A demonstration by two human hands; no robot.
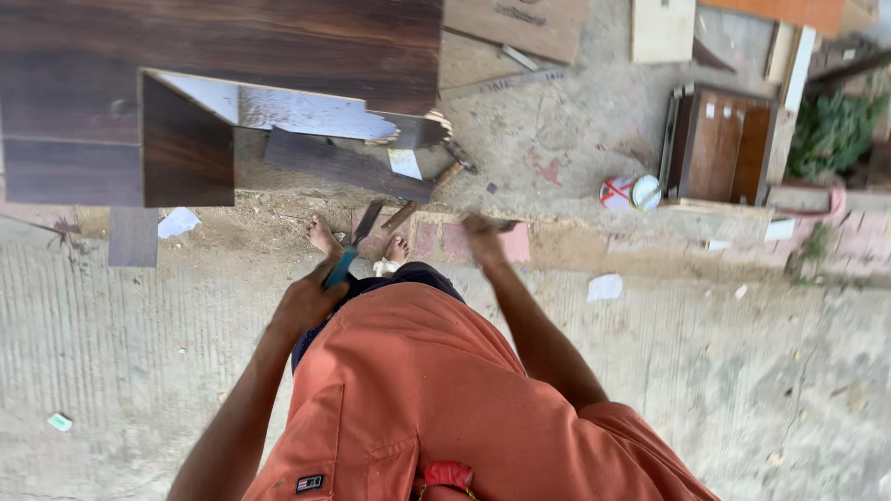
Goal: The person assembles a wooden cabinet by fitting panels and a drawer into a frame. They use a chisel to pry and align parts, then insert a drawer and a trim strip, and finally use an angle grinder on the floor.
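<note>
- Dark wood-laminate panel (213, 46) lies flat on the ground ahead of the bare feet; looks stiff, probably heavy, slick face, chippable edges. Best gripped at the long edges.
- Loose laminate strip (343, 167) on the dirt just beyond the feet: thin, light, likely snaps if bent.
- Left hand (302, 301) clenched around a teal-handled tool (345, 262); the blade looks narrow and rigid.
- Right hand (483, 237) motion-blurred, reaching low; cannot tell its grip.

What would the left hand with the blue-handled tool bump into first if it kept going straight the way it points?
Probably the dark wood strip on the ground ahead: the left hand aims its blue-handled tool that way, past the bare feet. Depth is unclear.
</note>
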